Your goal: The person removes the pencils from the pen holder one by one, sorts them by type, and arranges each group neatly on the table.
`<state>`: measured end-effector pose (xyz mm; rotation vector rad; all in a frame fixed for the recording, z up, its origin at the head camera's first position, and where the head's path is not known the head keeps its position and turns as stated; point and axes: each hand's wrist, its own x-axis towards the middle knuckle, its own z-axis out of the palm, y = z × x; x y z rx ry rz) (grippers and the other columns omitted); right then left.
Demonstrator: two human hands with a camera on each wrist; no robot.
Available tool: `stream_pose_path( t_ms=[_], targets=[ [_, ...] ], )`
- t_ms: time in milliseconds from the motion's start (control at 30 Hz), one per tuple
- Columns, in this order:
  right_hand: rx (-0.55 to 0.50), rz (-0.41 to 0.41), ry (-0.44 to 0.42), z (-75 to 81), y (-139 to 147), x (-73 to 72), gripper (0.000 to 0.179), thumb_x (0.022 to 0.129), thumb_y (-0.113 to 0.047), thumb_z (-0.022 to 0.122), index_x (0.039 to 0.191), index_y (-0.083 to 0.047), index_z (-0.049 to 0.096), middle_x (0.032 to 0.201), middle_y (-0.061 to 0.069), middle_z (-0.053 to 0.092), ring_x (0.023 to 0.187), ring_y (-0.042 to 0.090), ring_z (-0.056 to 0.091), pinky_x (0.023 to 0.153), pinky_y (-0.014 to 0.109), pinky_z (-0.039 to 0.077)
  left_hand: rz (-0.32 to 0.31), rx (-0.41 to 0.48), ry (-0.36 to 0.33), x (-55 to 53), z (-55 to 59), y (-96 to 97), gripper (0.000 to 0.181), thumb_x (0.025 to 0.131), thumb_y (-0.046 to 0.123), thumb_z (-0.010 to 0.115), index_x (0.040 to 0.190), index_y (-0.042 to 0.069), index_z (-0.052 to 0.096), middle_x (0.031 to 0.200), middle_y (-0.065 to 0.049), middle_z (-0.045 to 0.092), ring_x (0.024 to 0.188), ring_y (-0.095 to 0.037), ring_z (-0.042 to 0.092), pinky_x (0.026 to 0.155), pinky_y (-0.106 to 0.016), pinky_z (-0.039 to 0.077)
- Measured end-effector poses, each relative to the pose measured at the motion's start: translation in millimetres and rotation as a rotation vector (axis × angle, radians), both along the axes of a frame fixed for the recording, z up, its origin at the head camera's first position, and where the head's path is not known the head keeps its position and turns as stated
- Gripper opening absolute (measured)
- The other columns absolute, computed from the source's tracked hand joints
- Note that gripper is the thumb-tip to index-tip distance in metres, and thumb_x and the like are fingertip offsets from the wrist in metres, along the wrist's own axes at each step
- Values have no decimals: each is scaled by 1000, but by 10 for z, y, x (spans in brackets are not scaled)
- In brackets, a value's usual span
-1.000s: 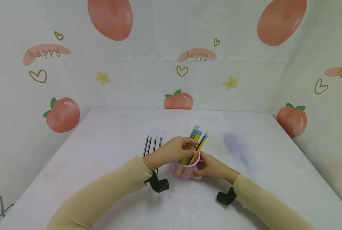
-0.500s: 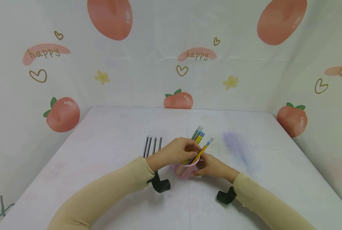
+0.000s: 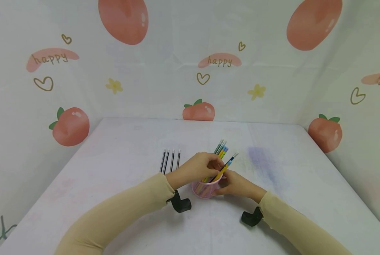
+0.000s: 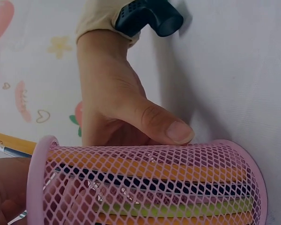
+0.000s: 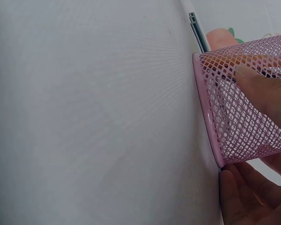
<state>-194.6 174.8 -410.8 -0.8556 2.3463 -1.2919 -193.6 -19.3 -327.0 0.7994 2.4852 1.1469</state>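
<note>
A pink mesh pencil cup (image 3: 204, 190) stands upright on the table, holding several yellow, green and dark pencils (image 3: 222, 150) with erasers up. My right hand (image 3: 238, 185) grips the cup's right side, its thumb (image 5: 260, 89) against the mesh and the other fingers curled round near the base. Over the cup's mouth, my left hand (image 3: 202, 165) pinches at a dark pencil (image 3: 233, 157) beside a yellow pencil (image 3: 223, 170) leaning right; the fingertips are partly hidden. In the left wrist view, the left fingers (image 4: 7, 183) sit right at the cup's rim.
Several black pencils (image 3: 166, 161) lie side by side left of the cup, their near ends hidden by the left arm. A printed white backdrop (image 3: 164, 85) rises behind the white table (image 3: 129, 141). Each wrist carries a black camera mount (image 3: 252, 217).
The left hand has shifted slightly right and down, tipping the dark and yellow pencils further right. The dark pencil's end now shows apart from the yellow one. The right hand keeps its grip.
</note>
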Motion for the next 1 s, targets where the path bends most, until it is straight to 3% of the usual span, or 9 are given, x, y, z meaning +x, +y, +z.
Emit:
stream_pose_path(
  t_ms=[367,700,900,1000],
  targets=[
    [4,-1,0,-12,8,-9,76,82,-19,78,142,4,37,138,19,51,120,34,55,102,48,47,11,-13,40,-21,-71,33,13,88,6,70,100,10,68,90,2,69,86,-7,62,77,-18,53],
    [6,6,19,-9,10,-9,84,82,-19,79,146,3,29,140,20,49,119,34,55,100,46,48,39,12,65,6,-22,-13,14,88,9,70,102,11,67,89,2,66,83,-8,60,77,-21,53],
    [-12,7,-19,-1,0,-5,92,80,-20,80,150,-1,24,138,17,52,121,31,55,97,34,50,53,50,115,-19,-14,-65,16,88,11,71,103,11,66,90,1,66,84,-9,60,73,-19,52],
    [-34,7,-41,-6,-6,-9,92,79,-19,81,150,-2,25,138,16,52,124,32,53,99,37,50,62,75,129,-30,24,-97,17,88,11,71,104,11,66,91,1,66,85,-10,60,73,-19,52]
  ],
)
